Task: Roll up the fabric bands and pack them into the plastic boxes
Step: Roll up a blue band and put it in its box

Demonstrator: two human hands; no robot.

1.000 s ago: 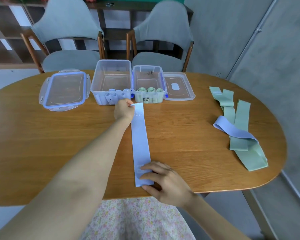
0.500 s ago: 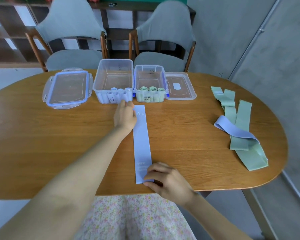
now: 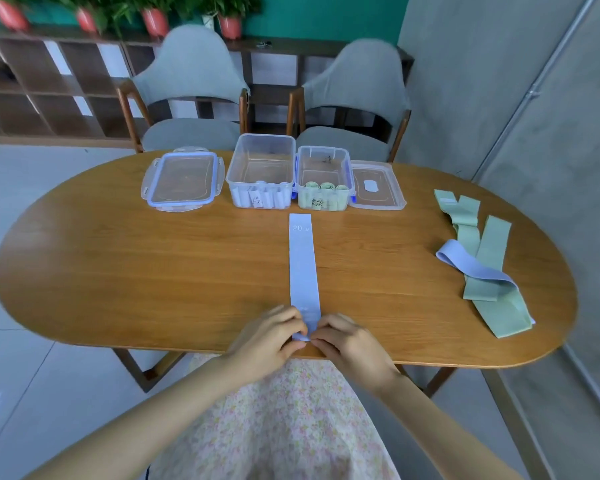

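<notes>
A light blue band (image 3: 303, 271) lies flat and straight on the worktop (image 3: 153, 271), running from the near edge toward the far edge, its far end printed "20 LB" and stopping just short of the boxes. Both hands meet at its near end: the left hand (image 3: 269, 336) and the right hand (image 3: 347, 341) each pinch that end between curled fingers and thumb, grip clamped on the band, fingertips nearly touching each other over it.

At the far edge stand two clear boxes side by side, touching. The left box (image 3: 261, 168) holds white-blue rolls (image 3: 260, 197) upright along its near wall. The right box (image 3: 323, 171), smaller, holds green rolls (image 3: 324, 187) along its near wall. A blue-rimmed lid (image 3: 182, 180) lies flat just left of the left box; a clear lid (image 3: 378, 185) lies just right of the right box.

Near the right end of the worktop lies a loose heap of green bands (image 3: 489, 268), overlapping, with a blue band (image 3: 471, 270) draped across them.

Two grey chairs (image 3: 191, 84) stand beyond the far edge.
</notes>
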